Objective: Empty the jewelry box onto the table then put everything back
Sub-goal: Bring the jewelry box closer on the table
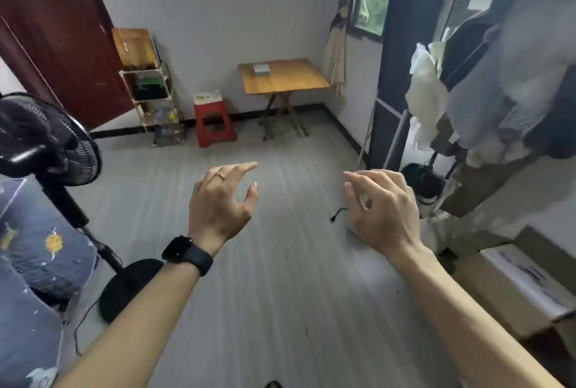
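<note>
A grey floor (280, 278) runs from the person to the far wall. A dark red door (62, 29) is on the left. Clothes (514, 75) hang in a big heap on the right, close to the right arm. A blue bed (37, 247) and a black fan (40, 138) are on the near left, beside the left arm.

The wooden worktop (290, 79) is in the far corner, well apart from the hands. A shelf (149, 91) and a red stool (215, 125) are by the wall to its left.

The left hand (218, 200) and right hand (383, 210) are up in the air over the floor, apart from each other. Their fingers are loose and hold nothing.

The small pale box (261, 68) sits on the worktop, near its back left corner. A black watch (180, 249) is on the left wrist, and a ring (220, 176) is on one left finger.
</note>
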